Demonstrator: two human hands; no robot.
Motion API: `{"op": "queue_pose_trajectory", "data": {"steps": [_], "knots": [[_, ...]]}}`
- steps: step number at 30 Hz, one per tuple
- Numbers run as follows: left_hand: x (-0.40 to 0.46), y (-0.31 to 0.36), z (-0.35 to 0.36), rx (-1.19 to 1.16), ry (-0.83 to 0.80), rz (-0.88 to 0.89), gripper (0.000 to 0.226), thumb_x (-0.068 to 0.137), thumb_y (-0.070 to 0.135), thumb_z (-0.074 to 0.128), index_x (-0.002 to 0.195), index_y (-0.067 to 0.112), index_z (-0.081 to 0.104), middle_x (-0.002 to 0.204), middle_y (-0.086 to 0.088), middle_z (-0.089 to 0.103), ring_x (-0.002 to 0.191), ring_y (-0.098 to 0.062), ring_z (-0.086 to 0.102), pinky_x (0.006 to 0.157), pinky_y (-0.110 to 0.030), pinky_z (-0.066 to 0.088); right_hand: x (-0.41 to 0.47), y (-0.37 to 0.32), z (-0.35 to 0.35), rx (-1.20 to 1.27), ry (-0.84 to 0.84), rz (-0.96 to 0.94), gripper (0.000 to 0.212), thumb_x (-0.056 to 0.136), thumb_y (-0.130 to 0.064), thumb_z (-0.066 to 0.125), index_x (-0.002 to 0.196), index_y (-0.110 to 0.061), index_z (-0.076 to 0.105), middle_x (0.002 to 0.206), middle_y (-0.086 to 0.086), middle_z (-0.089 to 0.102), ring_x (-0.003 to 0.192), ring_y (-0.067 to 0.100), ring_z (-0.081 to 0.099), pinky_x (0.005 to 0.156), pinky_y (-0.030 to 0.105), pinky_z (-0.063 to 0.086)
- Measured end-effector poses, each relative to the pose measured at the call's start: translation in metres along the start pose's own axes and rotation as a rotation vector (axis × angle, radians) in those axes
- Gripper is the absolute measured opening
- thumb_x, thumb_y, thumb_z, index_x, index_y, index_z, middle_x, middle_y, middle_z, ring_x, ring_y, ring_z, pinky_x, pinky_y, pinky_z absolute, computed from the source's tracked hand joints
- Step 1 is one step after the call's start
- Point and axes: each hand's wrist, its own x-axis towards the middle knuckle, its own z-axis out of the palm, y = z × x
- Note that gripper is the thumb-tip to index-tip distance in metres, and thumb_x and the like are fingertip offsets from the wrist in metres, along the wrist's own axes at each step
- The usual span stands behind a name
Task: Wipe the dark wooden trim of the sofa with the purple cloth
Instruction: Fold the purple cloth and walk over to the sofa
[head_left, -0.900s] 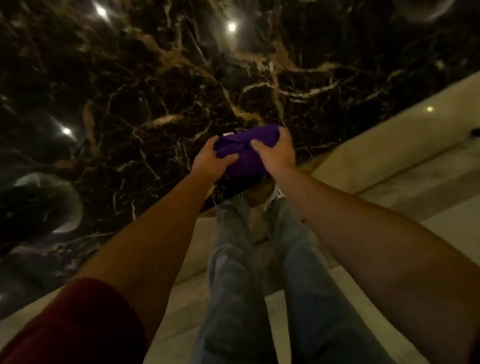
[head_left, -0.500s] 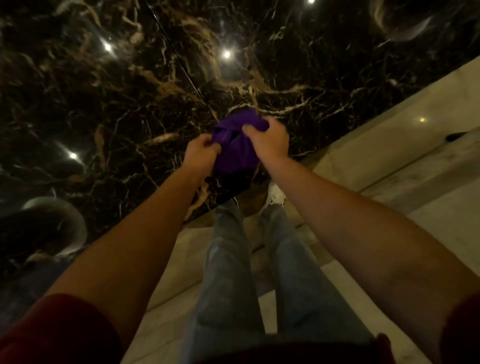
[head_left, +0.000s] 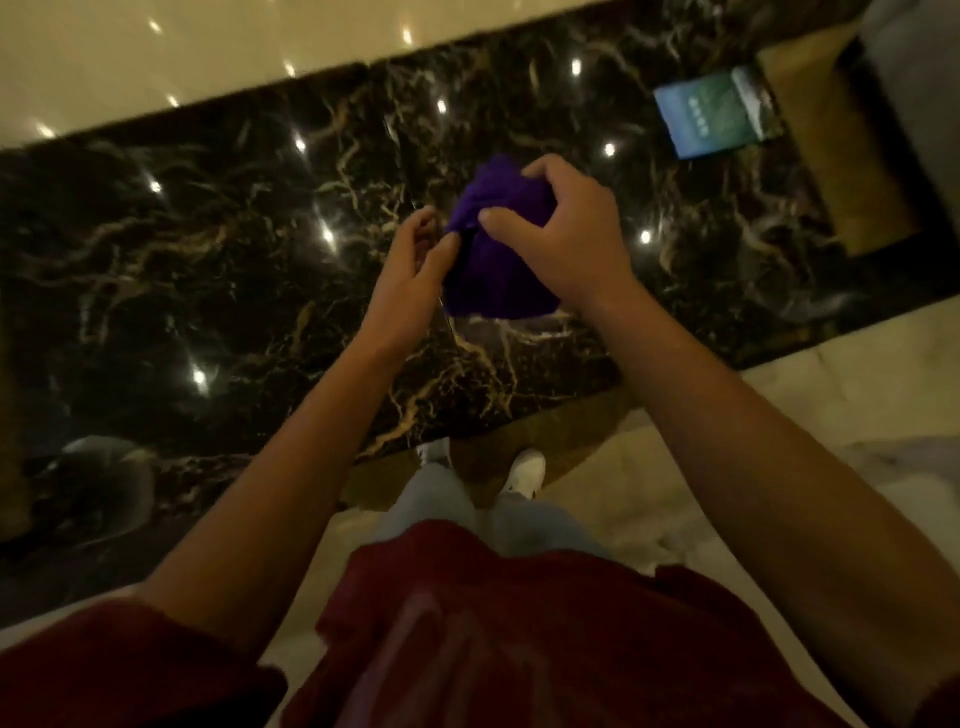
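Observation:
The purple cloth is bunched up in the air in front of me, above a dark marble surface. My right hand is clamped over its top and right side. My left hand pinches the cloth's left edge between thumb and fingers. No sofa or dark wooden trim can be made out for certain in this view.
The dark marble slab with gold veins spans the view and reflects ceiling lights. A blue-green booklet lies on it at the upper right, next to a tan block. Pale floor runs below, with my jeans and white shoes.
My view has swung so the marble's far edge and the booklet now show. Both hands have kept hold of the cloth, with the left shifting to a pinch on its edge.

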Motion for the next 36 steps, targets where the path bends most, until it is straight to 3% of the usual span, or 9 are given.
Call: {"op": "queue_pose_trajectory", "data": {"steps": [3, 9, 14, 19, 23, 26, 29, 33, 36], "knots": [[-0.038, 0.042, 0.002, -0.022, -0.061, 0.207, 0.082, 0.091, 0.060, 0.061, 0.160, 0.032, 0.030, 0.161, 0.000, 0.044, 0.143, -0.012, 0.051, 0.105, -0.026, 0.054, -0.003, -0.047, -0.037, -0.032, -0.041, -0.128, 0.031, 0.084, -0.039, 0.082, 0.102, -0.020, 0.064, 0.083, -0.015, 0.062, 0.074, -0.002, 0.058, 0.065, 0.010, 0.043], [-0.068, 0.119, 0.003, 0.035, -0.110, 0.372, 0.062, 0.078, 0.055, 0.077, 0.131, 0.028, 0.060, 0.117, 0.009, 0.075, 0.111, -0.006, 0.073, 0.089, -0.028, 0.062, -0.009, -0.128, -0.086, -0.032, -0.060, -0.250, 0.031, 0.078, -0.039, 0.088, 0.093, -0.026, 0.064, 0.078, -0.015, 0.065, 0.070, -0.008, 0.061, 0.062, 0.009, 0.046], [-0.079, 0.161, -0.007, -0.079, -0.188, 0.381, 0.035, 0.082, 0.050, 0.075, 0.111, 0.033, 0.069, 0.109, 0.008, 0.079, 0.104, -0.016, 0.077, 0.083, -0.032, 0.065, -0.022, -0.147, -0.108, 0.163, 0.166, -0.222, 0.050, 0.082, -0.049, 0.084, 0.123, -0.029, 0.064, 0.105, -0.007, 0.072, 0.094, 0.008, 0.071, 0.082, 0.034, 0.063], [-0.078, 0.181, 0.007, -0.028, -0.214, 0.439, 0.024, 0.092, 0.051, 0.070, 0.110, 0.035, 0.069, 0.112, 0.003, 0.076, 0.102, -0.013, 0.076, 0.088, -0.037, 0.066, -0.060, -0.112, -0.112, 0.440, 0.431, 0.037, 0.069, 0.082, -0.070, 0.067, 0.140, -0.035, 0.053, 0.118, -0.015, 0.066, 0.103, 0.000, 0.067, 0.082, 0.026, 0.062], [-0.079, 0.184, 0.048, -0.087, -0.324, 0.428, 0.016, 0.097, 0.044, 0.069, 0.113, 0.041, 0.067, 0.114, 0.010, 0.076, 0.106, -0.009, 0.075, 0.088, -0.034, 0.065, -0.109, -0.069, -0.107, 0.736, 0.220, 0.299, 0.069, 0.077, -0.076, 0.066, 0.136, -0.041, 0.056, 0.135, -0.004, 0.064, 0.119, 0.020, 0.068, 0.088, 0.044, 0.064], [-0.085, 0.180, 0.102, -0.101, -0.437, 0.426, 0.019, 0.096, 0.042, 0.069, 0.115, 0.041, 0.066, 0.113, 0.016, 0.077, 0.108, -0.007, 0.074, 0.086, -0.028, 0.063, -0.138, -0.036, -0.119, 0.823, 0.241, 0.327, 0.063, 0.076, -0.070, 0.075, 0.129, -0.040, 0.058, 0.133, -0.004, 0.069, 0.119, 0.019, 0.070, 0.089, 0.048, 0.064], [-0.094, 0.171, 0.164, -0.024, -0.510, 0.435, 0.014, 0.095, 0.040, 0.072, 0.106, 0.047, 0.067, 0.106, 0.024, 0.076, 0.101, 0.000, 0.073, 0.081, -0.022, 0.061, -0.163, -0.007, -0.150, 0.882, 0.356, 0.347, 0.063, 0.070, -0.068, 0.083, 0.125, -0.046, 0.062, 0.127, -0.011, 0.073, 0.116, 0.012, 0.071, 0.091, 0.042, 0.063], [-0.102, 0.158, 0.257, 0.025, -0.611, 0.338, 0.005, 0.096, 0.043, 0.071, 0.099, 0.040, 0.072, 0.101, 0.009, 0.078, 0.096, -0.006, 0.075, 0.085, -0.032, 0.063, -0.186, 0.034, -0.207, 0.908, 0.570, 0.351, 0.070, 0.061, -0.071, 0.087, 0.123, -0.046, 0.066, 0.117, -0.017, 0.077, 0.107, 0.005, 0.074, 0.088, 0.033, 0.063], [-0.109, 0.149, 0.320, 0.032, -0.722, 0.223, 0.009, 0.097, 0.045, 0.069, 0.093, 0.039, 0.074, 0.094, 0.013, 0.080, 0.093, -0.004, 0.077, 0.078, -0.026, 0.063, -0.193, 0.068, -0.247, 0.874, 0.839, 0.413, 0.063, 0.083, -0.055, 0.080, 0.138, -0.030, 0.062, 0.124, -0.007, 0.075, 0.112, 0.014, 0.073, 0.099, 0.042, 0.059]]}}
